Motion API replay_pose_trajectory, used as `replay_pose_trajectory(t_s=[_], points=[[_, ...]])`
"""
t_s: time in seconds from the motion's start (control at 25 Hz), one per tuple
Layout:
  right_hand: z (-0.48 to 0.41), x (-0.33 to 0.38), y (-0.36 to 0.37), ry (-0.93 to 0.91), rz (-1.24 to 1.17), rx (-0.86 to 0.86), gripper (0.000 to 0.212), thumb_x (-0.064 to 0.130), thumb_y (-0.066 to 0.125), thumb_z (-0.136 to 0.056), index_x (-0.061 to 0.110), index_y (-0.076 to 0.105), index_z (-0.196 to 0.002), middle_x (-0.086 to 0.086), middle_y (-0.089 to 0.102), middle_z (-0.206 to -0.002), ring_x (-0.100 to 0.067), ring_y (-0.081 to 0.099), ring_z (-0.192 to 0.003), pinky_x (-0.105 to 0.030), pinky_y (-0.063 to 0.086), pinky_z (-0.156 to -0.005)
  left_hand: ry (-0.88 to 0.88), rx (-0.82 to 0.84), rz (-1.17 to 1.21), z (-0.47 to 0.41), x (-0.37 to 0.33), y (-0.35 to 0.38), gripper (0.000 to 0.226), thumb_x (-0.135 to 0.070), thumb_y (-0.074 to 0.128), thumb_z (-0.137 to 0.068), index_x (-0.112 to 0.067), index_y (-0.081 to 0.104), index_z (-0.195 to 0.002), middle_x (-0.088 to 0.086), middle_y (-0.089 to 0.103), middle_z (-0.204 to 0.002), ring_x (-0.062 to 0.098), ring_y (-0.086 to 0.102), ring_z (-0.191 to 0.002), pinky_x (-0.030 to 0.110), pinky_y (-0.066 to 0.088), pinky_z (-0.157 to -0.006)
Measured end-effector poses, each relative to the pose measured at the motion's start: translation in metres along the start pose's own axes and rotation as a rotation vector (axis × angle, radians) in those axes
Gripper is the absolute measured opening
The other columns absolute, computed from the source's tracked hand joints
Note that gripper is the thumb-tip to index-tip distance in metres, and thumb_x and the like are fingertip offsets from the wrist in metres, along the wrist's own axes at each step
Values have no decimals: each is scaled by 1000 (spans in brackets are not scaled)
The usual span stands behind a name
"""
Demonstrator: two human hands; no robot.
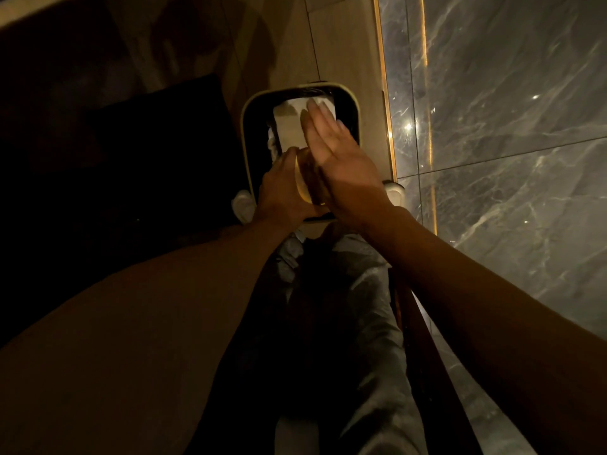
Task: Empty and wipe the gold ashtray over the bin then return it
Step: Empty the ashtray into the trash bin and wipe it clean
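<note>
I look down at a bin [245,126] with a pale rim and a dark liner, standing on the floor in front of my legs. My left hand [283,192] grips the gold ashtray [303,185], held on edge over the bin's near side. My right hand [338,152] is flat with its fingers stretched out, pressed against the ashtray's open face and reaching over the bin. White paper [289,126] lies inside the bin under my right fingers; whether the hand holds a tissue is hidden.
A grey marble wall [509,142] with a lit gold strip [391,133] runs along the right. A dark block of furniture [157,142] stands left of the bin. My shoes [243,205] and grey trousers [361,323] are below.
</note>
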State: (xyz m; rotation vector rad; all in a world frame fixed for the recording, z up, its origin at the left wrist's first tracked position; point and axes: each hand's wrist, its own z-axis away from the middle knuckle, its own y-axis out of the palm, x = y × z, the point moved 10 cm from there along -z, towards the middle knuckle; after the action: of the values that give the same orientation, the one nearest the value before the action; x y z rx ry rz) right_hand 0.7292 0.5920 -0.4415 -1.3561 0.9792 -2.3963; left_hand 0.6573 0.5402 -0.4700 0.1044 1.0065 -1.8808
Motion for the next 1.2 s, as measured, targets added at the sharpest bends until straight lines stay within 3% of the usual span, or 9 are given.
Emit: replay_pose_trajectory(t_s=[0.12, 0.28, 0.44, 0.56, 0.68, 0.8, 0.96, 1.12, 1.2], points=[[2, 2, 20, -57, 17, 171, 63, 20, 45, -98, 1, 17, -151, -23, 17, -159, -36, 13, -149, -50, 21, -121, 13, 33, -51, 1, -4, 1, 98, -41, 92, -48, -11, 48, -130, 7, 59, -131, 25, 56, -123, 31, 42, -98], [0, -6, -10, 42, -19, -86, 57, 20, 41, -100, 2, 20, -150, -15, 12, -160, -28, 9, -149, -43, 14, -123, 47, -34, 49, -2, -8, -9, 89, -34, 92, -50, -9, 52, -126, 11, 62, -126, 30, 60, -117, 37, 50, -93], [15, -12, 23, -24, -47, 191, 56, 21, 40, -100, 1, 21, -150, -22, 21, -158, -35, 18, -148, -44, 20, -121, 72, 21, -16, -6, -8, -4, 100, -36, 92, -50, -6, 48, -135, 13, 59, -134, 30, 56, -124, 32, 44, -101], [8, -37, -13, 262, -423, -87, 51, 20, 40, -101, 6, 28, -149, -13, 34, -154, -26, 30, -144, -29, 25, -116, 20, 14, -17, -8, -4, -8, 109, -35, 93, -50, -8, 41, -143, 14, 51, -142, 32, 50, -130, 35, 41, -105], [25, -69, -6, 540, -886, -167, 41, 10, 45, -101, 1, 42, -141, -5, 54, -134, -15, 49, -125, -23, 41, -107, 71, -12, 43, -10, -18, -12, 113, -37, 91, -49, -2, 39, -144, 19, 48, -144, 35, 47, -132, 32, 38, -104], [34, -81, 1, 602, -988, -187, 41, 5, 48, -99, 1, 44, -139, -14, 55, -138, -22, 51, -129, -31, 42, -109, 78, 33, 50, -14, -21, -8, 114, -28, 94, -54, -2, 34, -147, 18, 41, -150, 33, 40, -139, 28, 31, -109], [36, -89, -7, 658, -1037, -223, 36, 3, 46, -98, 2, 52, -134, 0, 59, -121, -7, 56, -110, -8, 48, -87, -123, 171, 151, -16, -14, 1, 116, -33, 94, -55, -14, 30, -150, 5, 39, -151, 20, 39, -138, 29, 35, -109], [41, -103, -12, 710, -1059, -248, 29, 13, 48, -99, 1, 64, -120, 4, 64, -104, 1, 58, -92, -14, 44, -83, -331, 218, 528, -5, -19, 13, 55, -29, 85, -72, -15, 62, -120, 0, 62, -118, 9, 61, -104, 21, 50, -88], [45, -104, -19, 706, -1077, -252, 22, 17, 50, -98, 6, 67, -108, 6, 65, -94, 1, 59, -87, -15, 45, -80, -448, 235, 714, 1, -24, 20, 30, -38, 76, -81, -19, 67, -102, 1, 68, -110, 15, 65, -103, 33, 54, -95]])
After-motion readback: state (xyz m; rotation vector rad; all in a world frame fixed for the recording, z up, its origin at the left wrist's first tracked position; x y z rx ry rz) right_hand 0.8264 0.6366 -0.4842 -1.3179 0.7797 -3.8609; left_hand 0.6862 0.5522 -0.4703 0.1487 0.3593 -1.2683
